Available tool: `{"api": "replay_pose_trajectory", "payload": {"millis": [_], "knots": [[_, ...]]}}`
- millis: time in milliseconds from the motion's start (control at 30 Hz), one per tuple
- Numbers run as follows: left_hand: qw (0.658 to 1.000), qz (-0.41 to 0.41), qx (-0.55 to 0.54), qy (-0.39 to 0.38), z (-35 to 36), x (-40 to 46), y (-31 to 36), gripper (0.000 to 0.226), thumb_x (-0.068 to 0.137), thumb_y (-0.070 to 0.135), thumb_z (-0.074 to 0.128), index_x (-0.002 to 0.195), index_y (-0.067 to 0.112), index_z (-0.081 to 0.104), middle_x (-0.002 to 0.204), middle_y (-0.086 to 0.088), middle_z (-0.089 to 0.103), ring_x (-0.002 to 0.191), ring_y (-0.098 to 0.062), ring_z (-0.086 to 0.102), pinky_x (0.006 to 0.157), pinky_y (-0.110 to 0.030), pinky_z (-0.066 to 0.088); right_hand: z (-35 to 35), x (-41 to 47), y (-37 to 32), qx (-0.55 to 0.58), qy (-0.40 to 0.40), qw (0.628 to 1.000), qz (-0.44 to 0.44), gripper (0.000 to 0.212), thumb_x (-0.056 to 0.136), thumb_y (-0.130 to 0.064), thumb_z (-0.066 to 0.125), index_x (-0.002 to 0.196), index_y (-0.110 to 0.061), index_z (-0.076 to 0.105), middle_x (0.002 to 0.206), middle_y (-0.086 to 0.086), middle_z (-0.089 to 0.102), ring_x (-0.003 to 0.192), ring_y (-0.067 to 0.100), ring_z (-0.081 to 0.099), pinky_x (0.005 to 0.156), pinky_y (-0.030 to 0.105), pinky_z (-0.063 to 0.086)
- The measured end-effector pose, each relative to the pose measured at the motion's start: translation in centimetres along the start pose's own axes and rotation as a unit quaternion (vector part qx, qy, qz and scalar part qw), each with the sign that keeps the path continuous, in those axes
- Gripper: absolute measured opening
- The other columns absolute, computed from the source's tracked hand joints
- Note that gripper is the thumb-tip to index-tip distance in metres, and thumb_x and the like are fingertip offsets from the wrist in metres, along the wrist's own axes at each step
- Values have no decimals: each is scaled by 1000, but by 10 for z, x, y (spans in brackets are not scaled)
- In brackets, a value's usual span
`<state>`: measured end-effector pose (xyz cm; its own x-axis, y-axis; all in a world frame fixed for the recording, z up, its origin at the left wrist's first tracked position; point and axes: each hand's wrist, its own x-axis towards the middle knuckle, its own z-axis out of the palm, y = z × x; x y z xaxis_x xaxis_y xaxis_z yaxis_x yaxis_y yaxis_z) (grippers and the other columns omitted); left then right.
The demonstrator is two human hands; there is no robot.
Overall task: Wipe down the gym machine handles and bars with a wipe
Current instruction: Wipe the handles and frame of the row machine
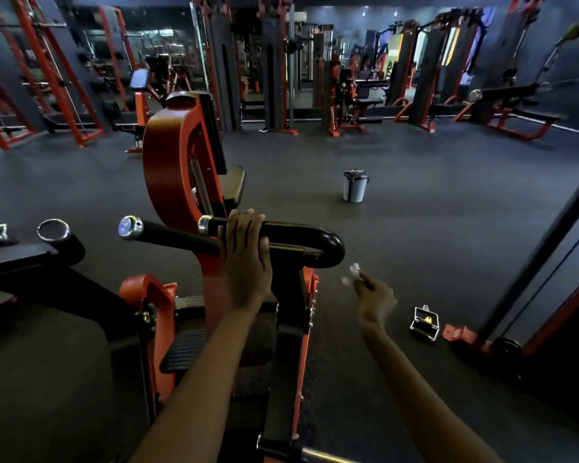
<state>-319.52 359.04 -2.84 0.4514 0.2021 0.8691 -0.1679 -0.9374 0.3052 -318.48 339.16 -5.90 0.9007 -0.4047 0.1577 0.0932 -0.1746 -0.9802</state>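
Note:
An orange gym machine [171, 168] stands in front of me with a black U-shaped handle [315, 238] capped in chrome. My left hand [244, 252] lies over both black grips, fingers curled around the far bar. To the right of the handle's bend, my right hand [375, 295] hangs in the air and pinches a small crumpled white wipe [352, 274] at its fingertips. The wipe is clear of the handle. Another black grip with a chrome cap [53, 230] shows at the left.
A small white bin [354, 186] with a dark liner stands on the dark rubber floor ahead to the right. A metal cable attachment [424, 324] lies on the floor beside an orange machine base [458, 334]. Orange and black machines line the far wall.

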Motion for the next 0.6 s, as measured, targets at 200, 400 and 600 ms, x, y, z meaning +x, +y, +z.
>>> {"api": "replay_pose_trajectory", "payload": {"millis": [200,400,600], "knots": [[1000,-16,-5,-6,2,-2,1,43,104,29,25,130,8,53,141,-12,49,143,-28,26,121,-41,10,7,-1,-38,19,-92,971,-221,39,83,11,56,119,-5,61,106,-5,61,94,-2,60,80,1,44],[1000,-12,-18,-3,5,-2,-1,38,104,27,26,131,12,48,140,-12,49,143,-27,28,120,-45,14,28,66,-8,-202,-283,937,-33,21,85,2,61,104,2,68,91,15,67,83,21,61,79,37,49],[1000,-11,-15,9,7,-2,-1,35,103,25,29,128,12,50,139,-13,49,141,-31,30,116,-51,21,43,85,8,58,-421,880,212,38,91,10,44,129,11,46,125,29,53,102,32,58,88,33,51]]}}
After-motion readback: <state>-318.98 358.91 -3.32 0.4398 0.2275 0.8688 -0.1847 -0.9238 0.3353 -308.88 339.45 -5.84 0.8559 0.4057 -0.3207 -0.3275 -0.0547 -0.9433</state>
